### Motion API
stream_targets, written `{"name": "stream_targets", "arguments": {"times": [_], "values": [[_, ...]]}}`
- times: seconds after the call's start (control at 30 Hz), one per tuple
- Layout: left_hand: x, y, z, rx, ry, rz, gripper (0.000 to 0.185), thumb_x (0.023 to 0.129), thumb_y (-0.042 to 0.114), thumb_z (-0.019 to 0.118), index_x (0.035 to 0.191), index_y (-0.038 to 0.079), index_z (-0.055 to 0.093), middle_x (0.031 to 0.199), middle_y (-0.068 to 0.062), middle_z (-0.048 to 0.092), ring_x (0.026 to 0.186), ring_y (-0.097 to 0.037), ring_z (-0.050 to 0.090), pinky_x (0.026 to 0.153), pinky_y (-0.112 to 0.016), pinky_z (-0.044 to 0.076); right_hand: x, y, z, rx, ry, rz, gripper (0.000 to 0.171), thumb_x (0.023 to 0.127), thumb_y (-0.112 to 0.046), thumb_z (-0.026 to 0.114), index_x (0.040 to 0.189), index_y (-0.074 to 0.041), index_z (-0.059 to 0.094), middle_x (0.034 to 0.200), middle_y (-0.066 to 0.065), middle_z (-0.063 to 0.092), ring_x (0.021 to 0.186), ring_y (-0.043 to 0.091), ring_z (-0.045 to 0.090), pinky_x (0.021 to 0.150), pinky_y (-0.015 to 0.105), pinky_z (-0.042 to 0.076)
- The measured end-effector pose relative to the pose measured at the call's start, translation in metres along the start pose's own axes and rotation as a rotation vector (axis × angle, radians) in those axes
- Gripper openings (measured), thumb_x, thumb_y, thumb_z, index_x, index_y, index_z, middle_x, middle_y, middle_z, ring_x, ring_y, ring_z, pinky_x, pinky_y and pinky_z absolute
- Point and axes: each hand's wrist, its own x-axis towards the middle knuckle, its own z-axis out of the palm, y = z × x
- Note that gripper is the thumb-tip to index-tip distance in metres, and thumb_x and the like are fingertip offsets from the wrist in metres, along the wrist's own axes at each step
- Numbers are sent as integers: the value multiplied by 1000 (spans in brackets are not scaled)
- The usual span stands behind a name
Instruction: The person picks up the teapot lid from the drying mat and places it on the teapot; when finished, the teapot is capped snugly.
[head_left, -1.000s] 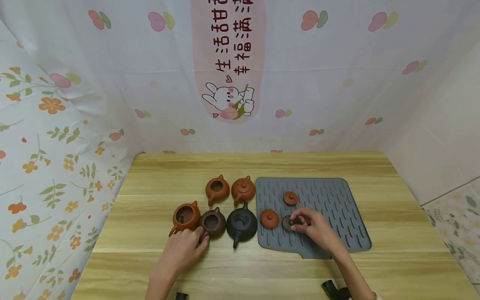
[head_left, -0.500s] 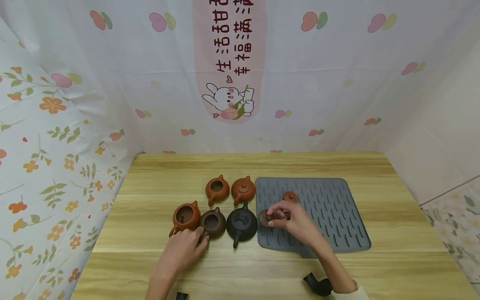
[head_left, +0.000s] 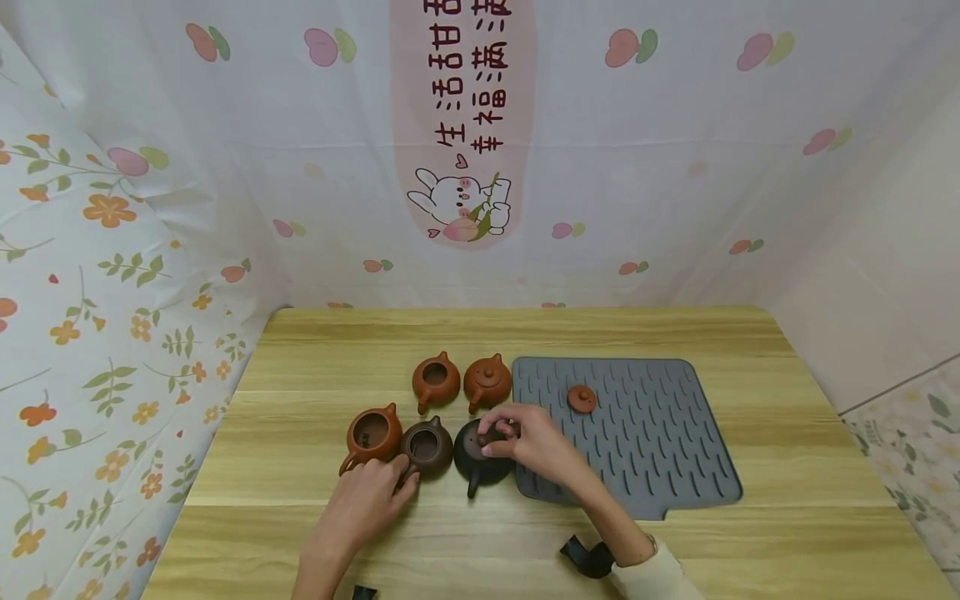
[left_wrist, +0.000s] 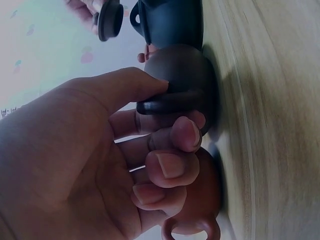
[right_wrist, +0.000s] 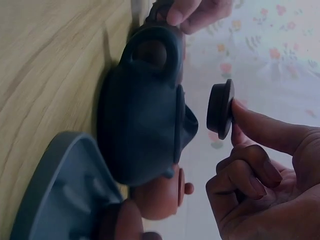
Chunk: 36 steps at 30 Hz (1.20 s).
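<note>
The head view shows the right hand now over the black pot; half a second ago it was over the near side of the mat, left of its middle. The brown lid has travelled with it, so the mat now lies to the right of that grip, under the forearm. As a judgement, the lid has been brought most of the way toward the brown pot, which it resembles in colour. The left hand has not visibly changed place.

The right thumb and fingers pinch the lid from above, with its inner rim facing down; the other fingers are curled in. In the right wrist view a gap separates the lid from the black pot below, so nothing seems to be touching it but the hand.

The brown pot stands uncovered to the left of the right-hand grip, next to the black pot. The left thumb and fingers pinch its handle, so the pot sits just beyond that grip. A large red pot, also uncovered, stands just left of the brown one. A small red lid lies on the mat, beyond and right of the right-hand pinch.
</note>
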Motion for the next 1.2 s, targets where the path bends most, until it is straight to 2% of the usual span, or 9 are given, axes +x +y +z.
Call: {"name": "stream_targets", "arguments": {"times": [0.23,0.57,0.87,1.2], "values": [[0,1,0,-13,0,-7,29,93,27,69,71,19,53,55,8,40,49,-8,40,49,-27,31,12,-5,7,-24,-10,-32,18,81,-14,83,92,-20,70,75,-6,42,67,4,38,66,23,36],[0,0,0,-13,-1,-5,29,93,27,70,71,19,53,54,7,40,48,-7,41,48,-26,30,26,-8,17,-3,-37,-64,17,81,-11,82,93,-17,71,72,-6,40,65,4,36,68,23,36],[0,0,0,-18,-17,-14,29,93,27,70,71,18,53,55,8,39,49,-6,38,48,-25,28,41,-16,31,-7,-70,-59,15,82,-12,82,94,-15,72,68,-6,39,62,6,34,67,22,36],[0,0,0,-17,-16,-14,27,93,27,70,72,18,54,55,8,38,49,-6,36,48,-24,27,51,-18,43,-52,-84,-91,14,82,-10,82,91,-13,72,66,-8,38,62,5,34,67,21,35]]}}
